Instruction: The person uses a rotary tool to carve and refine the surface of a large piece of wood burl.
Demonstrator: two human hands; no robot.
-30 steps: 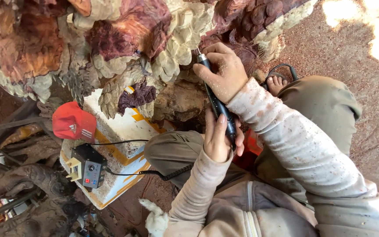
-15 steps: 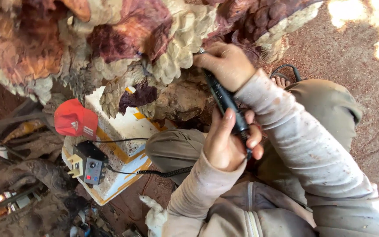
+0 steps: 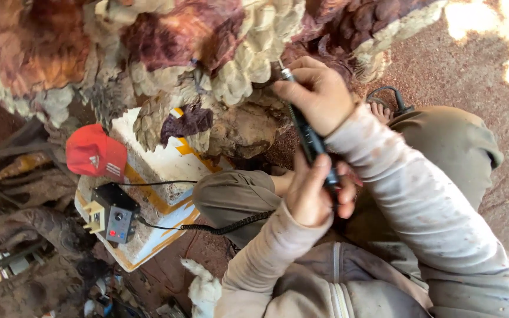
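Reddish dirt ground [image 3: 443,70] fills the scene toward 2 o'clock, with a bright sun patch at the far corner. Large carved wood sculpture [image 3: 219,53], scaly in texture, purple-brown and pale cream, spans the whole 12 o'clock band. Person is seated under it, knees bent, in dusty pale long sleeves. Right hand [image 3: 319,94] sits just past centre toward 1 o'clock, fingers closed in a pencil-style grip on the front end of a slim black rotary carving tool [image 3: 307,135]; the tool's metal tip touches the cream scales of the sculpture. Left hand [image 3: 313,191] lies just below, toward 5 o'clock from centre, fingers wrapped shut round the rear of the same tool. The tool runs on a slant between the two hands, tip uppermost. Black coiled cord [image 3: 237,222] leads from the tool's rear toward 8 o'clock to a small black control box [image 3: 115,213], which rests on a white foam block with yellow stripes [image 3: 160,171]. Red cap [image 3: 95,152] lies at 9 o'clock, touching the block's upper edge. Sandalled foot [image 3: 381,108] shows near the right wrist, at 2 o'clock.
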